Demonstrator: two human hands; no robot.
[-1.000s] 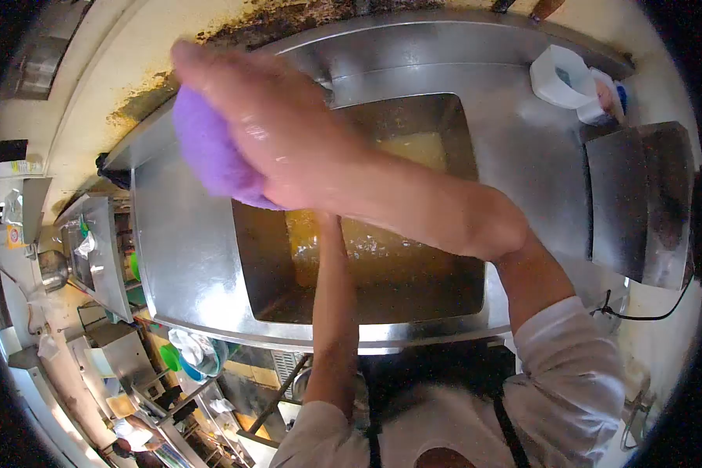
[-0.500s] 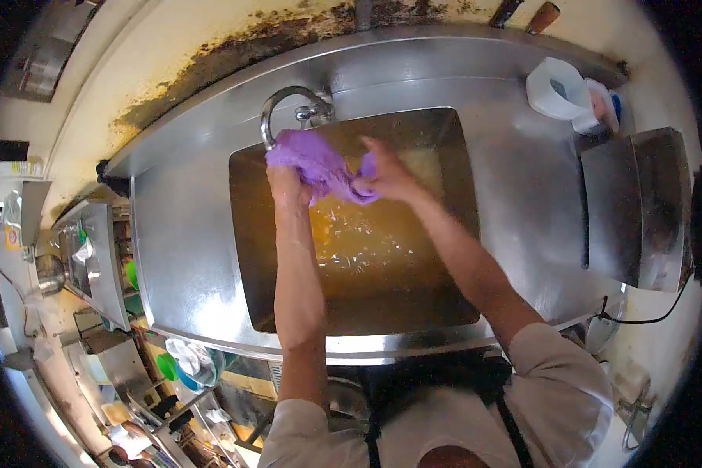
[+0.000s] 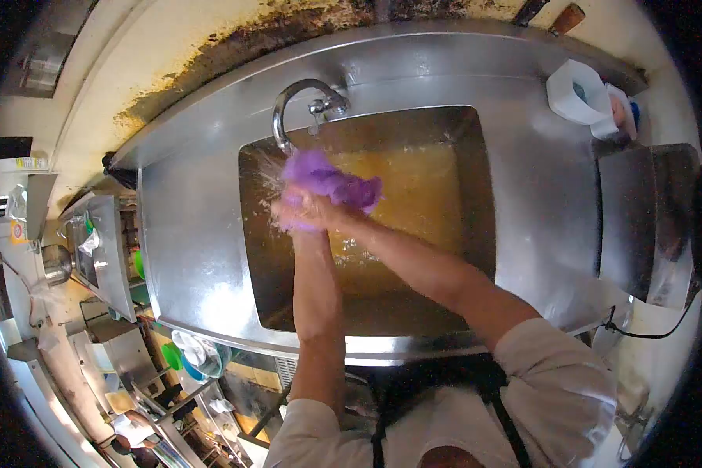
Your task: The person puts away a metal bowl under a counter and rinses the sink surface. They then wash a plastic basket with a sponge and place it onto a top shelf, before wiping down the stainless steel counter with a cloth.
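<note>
A wet purple cloth (image 3: 331, 181) is bunched up just below the curved metal faucet (image 3: 279, 117), over the sink basin (image 3: 482, 195). Water splashes out to the left of the cloth. My left hand (image 3: 287, 212) is closed on the cloth's lower left part, partly covered by the other hand. Crossing over from the right, my right hand (image 3: 318, 209) presses against the cloth and my left hand, its fingers closed and slightly blurred. One end of the cloth sticks out to the right above my right wrist. Brownish, cloudy water (image 3: 413, 183) lies in the basin.
Steel counter (image 3: 187, 234) surrounds the basin. White plastic containers (image 3: 577, 92) stand at the back right, near a steel box (image 3: 639, 222). A dark-stained wall (image 3: 210, 70) rises behind. Shelves and a bowl with white cloth (image 3: 199, 351) are at lower left.
My right hand has moved left and down, from holding the cloth's right end to meeting my left hand. The cloth is more tightly bunched, and water now sprays at its left.
</note>
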